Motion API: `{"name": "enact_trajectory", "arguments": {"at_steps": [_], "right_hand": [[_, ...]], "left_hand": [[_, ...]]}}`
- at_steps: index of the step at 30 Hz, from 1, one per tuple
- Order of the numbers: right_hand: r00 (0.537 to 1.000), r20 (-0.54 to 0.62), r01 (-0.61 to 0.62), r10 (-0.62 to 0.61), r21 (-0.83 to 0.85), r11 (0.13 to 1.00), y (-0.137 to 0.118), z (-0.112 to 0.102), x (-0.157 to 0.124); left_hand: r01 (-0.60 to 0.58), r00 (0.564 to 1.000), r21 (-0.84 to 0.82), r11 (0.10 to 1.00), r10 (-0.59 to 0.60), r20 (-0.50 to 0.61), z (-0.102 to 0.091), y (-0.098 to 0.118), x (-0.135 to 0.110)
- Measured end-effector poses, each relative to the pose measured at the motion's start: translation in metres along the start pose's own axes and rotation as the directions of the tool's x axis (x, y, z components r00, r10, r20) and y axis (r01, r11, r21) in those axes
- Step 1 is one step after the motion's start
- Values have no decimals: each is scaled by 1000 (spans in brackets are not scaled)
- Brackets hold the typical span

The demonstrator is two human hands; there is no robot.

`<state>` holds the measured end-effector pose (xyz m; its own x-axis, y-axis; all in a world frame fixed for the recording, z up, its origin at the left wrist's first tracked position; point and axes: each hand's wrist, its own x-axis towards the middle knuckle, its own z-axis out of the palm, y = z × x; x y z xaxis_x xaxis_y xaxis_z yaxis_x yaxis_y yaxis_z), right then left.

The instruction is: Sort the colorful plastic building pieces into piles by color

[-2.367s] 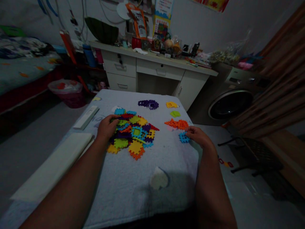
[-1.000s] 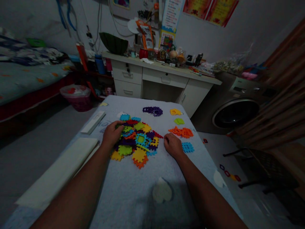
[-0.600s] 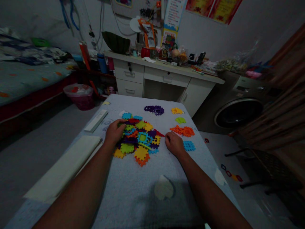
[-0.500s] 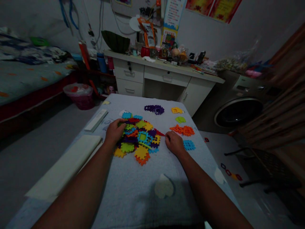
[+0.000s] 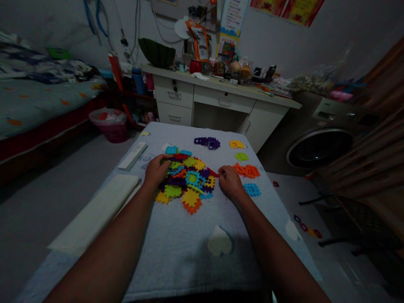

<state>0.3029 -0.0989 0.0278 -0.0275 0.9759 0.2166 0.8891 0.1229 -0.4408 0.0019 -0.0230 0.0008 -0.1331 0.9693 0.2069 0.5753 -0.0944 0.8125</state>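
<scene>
Room: dim bedroom; table (image 5: 176, 235) under a pale cloth.
Pile: toothed plastic tiles in orange, yellow, green, blue, purple and red; the pile (image 5: 189, 181) is heaped mid-table between both hands.
Left: left hand (image 5: 157, 171) lies on its left edge, grip curled, hold unclear.
Right: right hand (image 5: 230, 182) fingertips at a red tile (image 5: 213, 173); grip unclear.
Change: right hand has come over from the blue tile (image 5: 252, 190); left hand stayed.
</scene>
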Motion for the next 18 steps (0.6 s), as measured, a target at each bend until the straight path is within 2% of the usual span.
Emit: {"name": "enact_trajectory", "arguments": {"at_steps": [4, 8, 11, 14, 18], "right_hand": [[998, 4, 58, -59, 96, 994, -1, 14, 3], [999, -27, 36, -32, 161, 986, 3, 25, 3], [998, -68, 27, -13, 200, 979, 5, 25, 2], [994, -109, 22, 1, 206, 978, 8, 14, -1], [996, -84, 39, -21, 213, 976, 21, -19, -12]], "left_hand": [[1, 1000, -11, 1000, -1, 3, 0, 0, -1], [-11, 1000, -15, 1000, 11, 14, 0, -1, 0], [-12, 1000, -20, 1000, 12, 3, 0, -1, 1], [-11, 1000, -39, 999, 11, -6, 0, 0, 1], [-14, 1000, -66, 998, 14, -10, -1, 1, 1]]}}
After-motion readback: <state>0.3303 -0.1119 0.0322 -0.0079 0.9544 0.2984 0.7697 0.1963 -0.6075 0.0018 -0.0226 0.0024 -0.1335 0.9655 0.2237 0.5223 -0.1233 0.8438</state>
